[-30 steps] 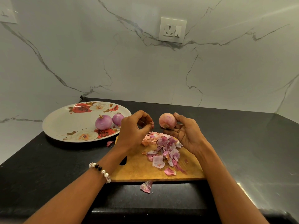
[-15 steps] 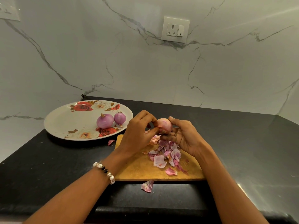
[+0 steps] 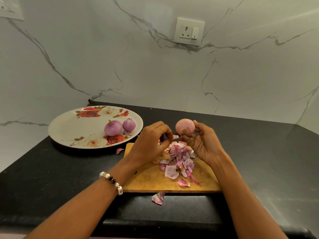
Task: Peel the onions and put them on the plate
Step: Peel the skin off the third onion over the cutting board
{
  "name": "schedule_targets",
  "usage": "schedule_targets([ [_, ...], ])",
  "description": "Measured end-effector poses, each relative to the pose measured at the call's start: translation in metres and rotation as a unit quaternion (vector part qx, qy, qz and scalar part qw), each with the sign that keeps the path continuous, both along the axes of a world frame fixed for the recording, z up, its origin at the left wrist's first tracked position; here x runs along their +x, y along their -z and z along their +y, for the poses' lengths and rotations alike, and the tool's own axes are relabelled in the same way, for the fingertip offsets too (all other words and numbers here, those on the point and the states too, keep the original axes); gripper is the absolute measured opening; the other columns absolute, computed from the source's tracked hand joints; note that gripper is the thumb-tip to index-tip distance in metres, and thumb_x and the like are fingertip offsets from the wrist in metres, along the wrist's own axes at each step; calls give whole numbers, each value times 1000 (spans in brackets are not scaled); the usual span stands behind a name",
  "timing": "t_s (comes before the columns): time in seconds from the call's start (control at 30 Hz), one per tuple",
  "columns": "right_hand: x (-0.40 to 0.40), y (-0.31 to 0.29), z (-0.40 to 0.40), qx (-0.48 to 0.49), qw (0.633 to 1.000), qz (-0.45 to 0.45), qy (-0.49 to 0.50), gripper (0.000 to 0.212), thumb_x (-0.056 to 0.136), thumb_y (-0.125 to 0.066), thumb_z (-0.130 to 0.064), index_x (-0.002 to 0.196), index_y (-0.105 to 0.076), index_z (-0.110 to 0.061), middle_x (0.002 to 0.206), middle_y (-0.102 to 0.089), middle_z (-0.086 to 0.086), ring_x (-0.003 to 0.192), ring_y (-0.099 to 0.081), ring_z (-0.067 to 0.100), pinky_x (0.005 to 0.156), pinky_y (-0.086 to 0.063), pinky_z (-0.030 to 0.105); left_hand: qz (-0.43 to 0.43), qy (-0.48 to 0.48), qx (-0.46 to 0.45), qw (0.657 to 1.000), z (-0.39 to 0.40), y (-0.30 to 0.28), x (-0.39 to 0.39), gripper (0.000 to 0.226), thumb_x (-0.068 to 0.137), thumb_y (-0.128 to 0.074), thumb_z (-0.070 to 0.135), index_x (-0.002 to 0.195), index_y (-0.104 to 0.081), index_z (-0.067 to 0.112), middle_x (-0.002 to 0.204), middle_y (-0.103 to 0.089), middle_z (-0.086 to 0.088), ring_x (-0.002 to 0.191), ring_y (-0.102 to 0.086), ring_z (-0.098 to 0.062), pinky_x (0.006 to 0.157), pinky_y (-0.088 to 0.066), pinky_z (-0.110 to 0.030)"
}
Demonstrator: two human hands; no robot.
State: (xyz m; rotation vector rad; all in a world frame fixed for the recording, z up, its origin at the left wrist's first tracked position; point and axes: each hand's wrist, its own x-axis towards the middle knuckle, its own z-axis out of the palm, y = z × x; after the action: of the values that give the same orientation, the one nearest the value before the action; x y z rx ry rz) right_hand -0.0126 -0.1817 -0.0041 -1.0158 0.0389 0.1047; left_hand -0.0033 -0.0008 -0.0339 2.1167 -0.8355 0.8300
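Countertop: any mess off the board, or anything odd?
Two stray skins lie off the cutting board: one peel scrap on the black counter past the board's near edge, a smaller peel flake between the board and the plate. The rest sits in the peel pile on the board. Nothing looks damaged.

A single wide-angle head view looks forward and down from the person's own position onto the dark surface (image 3: 259, 152), facing the marble wall (image 3: 155, 66) behind it. Both forearms reach in from the bottom edge, close to the lens; straight lines bow near the edges.
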Motion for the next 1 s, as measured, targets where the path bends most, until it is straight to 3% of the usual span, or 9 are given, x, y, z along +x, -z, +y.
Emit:
schedule_targets([
  [0.13, -1, -1, 0, 11, 1000, 8, -5, 26, 101, -51, -24, 116, -52, -3, 105, -65, 31, 56, -68, 24, 50, -58, 25, 0, -18, 3, 1000, 2, 0, 1, 15, 80, -66, -1, 88, -71, 10, 90, -64, 0, 76, -56, -6, 67, -43, -3],
  [0.23, -3, -1, 1, 9, 1000, 12, -18, 27, 101, -50, -25, 118, -50, -4, 117, -60, 37, 57, -69, 27, 51, -59, 26, 15, -21, -4, 1000, 3, 1, 1, 12, 83, -64, 3, 87, -73, 12, 88, -68, -1, 75, -59, -7, 65, -45, -5],
  [0.33, -4, -2, 2, -6, 999, 11, -31, 34, 102, -50, -25, 125, -49, -1, 120, -57, 37, 56, -70, 27, 49, -59, 27, 25, -29, -30, 999, 2, 2, 1, 14, 87, -63, 12, 99, -70, 13, 93, -70, 0, 78, -61, -6, 69, -45, -5],
  [0.47, -5, -3, 4, -58, 997, -10, -47, 45, 95, -57, -29, 122, -53, 7, 104, -65, 31, 57, -71, 23, 52, -60, 25, 35, -37, -72, 996, 0, 0, 0, 32, 89, -64, 23, 120, -58, 15, 100, -67, 1, 83, -61, -7, 73, -50, -10],
  [0.57, -6, -3, 6, -116, 991, -35, -62, 51, 85, -61, -33, 113, -58, 10, 89, -70, 27, 55, -70, 21, 54, -60, 25, 42, -5, -80, 996, 0, -3, -1, 47, 84, -68, 34, 126, -55, 17, 109, -63, 6, 89, -60, -6, 71, -47, -5],
  [0.67, -6, 0, 7, -175, 979, -54, -91, 53, 86, -59, -38, 111, -63, 9, 93, -72, 28, 54, -69, 20, 53, -60, 26, 80, 1, -121, 989, 1, -3, -3, 37, 86, -67, 32, 120, -62, 19, 105, -63, 11, 90, -63, -3, 72, -49, -6],
  [0.8, -3, 1, 7, -199, 974, -78, -80, 48, 88, -58, -40, 99, -69, 5, 92, -71, 29, 51, -66, 19, 50, -57, 23, 219, 35, -264, 939, 3, -9, -6, 36, 84, -62, 34, 116, -65, 18, 94, -70, 6, 75, -69, -6, 61, -56, -21],
  [1.0, -2, 3, 7, -228, 961, -140, -69, 32, 82, -64, -26, 102, -72, -3, 95, -74, 20, 73, -70, 29, 59, -59, 30, 308, 80, -355, 879, 6, -12, -3, 30, 87, -61, 25, 116, -65, 19, 101, -71, -3, 82, -72, -20, 68, -60, -36],
])
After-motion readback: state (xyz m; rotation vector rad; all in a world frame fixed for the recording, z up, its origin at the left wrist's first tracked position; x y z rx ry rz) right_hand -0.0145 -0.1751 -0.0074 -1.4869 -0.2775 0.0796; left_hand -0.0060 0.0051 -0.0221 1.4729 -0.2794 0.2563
